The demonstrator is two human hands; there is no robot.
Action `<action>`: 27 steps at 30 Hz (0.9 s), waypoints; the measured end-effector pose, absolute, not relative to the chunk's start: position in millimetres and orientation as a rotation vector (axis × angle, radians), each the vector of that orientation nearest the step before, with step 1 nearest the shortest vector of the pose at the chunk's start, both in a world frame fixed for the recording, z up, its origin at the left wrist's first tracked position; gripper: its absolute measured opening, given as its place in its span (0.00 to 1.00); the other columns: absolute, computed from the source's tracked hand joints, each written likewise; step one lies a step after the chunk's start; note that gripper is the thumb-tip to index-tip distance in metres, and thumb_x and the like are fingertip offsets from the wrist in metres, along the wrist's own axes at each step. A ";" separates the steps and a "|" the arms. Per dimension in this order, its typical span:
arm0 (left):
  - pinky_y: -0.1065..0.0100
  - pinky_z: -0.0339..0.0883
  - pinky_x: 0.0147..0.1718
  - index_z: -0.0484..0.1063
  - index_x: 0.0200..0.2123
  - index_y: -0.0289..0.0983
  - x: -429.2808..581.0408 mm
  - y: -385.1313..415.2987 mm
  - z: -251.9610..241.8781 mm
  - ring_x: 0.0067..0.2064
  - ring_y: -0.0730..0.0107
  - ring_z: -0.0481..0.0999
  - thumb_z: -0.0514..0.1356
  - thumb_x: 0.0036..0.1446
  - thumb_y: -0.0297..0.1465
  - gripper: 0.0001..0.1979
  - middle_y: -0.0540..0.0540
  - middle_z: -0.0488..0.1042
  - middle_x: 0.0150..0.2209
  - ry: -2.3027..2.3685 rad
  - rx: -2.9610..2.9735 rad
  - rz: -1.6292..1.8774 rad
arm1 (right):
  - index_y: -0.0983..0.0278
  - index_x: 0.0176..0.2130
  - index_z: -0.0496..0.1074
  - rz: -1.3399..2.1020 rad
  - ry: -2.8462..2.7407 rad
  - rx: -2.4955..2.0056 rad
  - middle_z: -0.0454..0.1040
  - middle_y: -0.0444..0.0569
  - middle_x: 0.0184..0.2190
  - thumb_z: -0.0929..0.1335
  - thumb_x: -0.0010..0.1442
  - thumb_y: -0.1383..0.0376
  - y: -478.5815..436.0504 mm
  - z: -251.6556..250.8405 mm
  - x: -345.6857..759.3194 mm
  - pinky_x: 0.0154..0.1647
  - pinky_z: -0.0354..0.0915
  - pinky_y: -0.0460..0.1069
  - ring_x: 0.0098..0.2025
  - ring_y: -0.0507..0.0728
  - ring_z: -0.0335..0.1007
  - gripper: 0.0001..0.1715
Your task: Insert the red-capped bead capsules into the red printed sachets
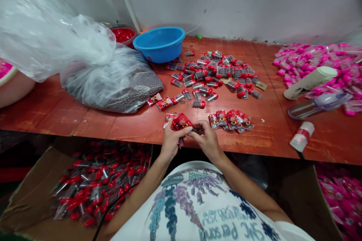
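My left hand (pixel 171 140) grips a small stack of red printed packets (pixel 181 121) at the front edge of the red-brown table (pixel 127 126). My right hand (pixel 207 139) meets it from the right and pinches a small dark tube (pixel 198 131) against the packets. A row of filled red packets (pixel 230 118) lies just right of my hands. Farther back lies a pile of several red-capped clear tubes (pixel 215 75) with dark contents.
A clear plastic bag of dark beads (pixel 113 82) lies at the left, a blue basin (pixel 160 43) and a red bowl (pixel 123 34) behind it. Pink-capped tubes (pixel 319 63), a white bottle (pixel 309 82) and a tape roll (pixel 302 136) lie right. A carton of red-capped tubes (pixel 96 184) sits below.
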State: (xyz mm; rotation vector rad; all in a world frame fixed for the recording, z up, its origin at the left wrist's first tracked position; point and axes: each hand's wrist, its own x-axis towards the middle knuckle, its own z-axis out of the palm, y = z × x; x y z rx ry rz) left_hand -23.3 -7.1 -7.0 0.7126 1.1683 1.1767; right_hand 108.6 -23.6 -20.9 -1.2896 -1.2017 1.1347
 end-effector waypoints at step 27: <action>0.75 0.67 0.17 0.72 0.35 0.34 -6.6 -3.1 -31.4 0.23 0.74 0.73 0.71 0.39 0.28 0.17 0.49 0.77 0.28 1.049 0.484 1.075 | 0.62 0.42 0.75 1.311 -0.978 -1.303 0.76 0.47 0.35 0.70 0.53 0.59 -23.2 -51.2 149.9 0.32 0.68 0.48 0.32 0.54 0.71 0.16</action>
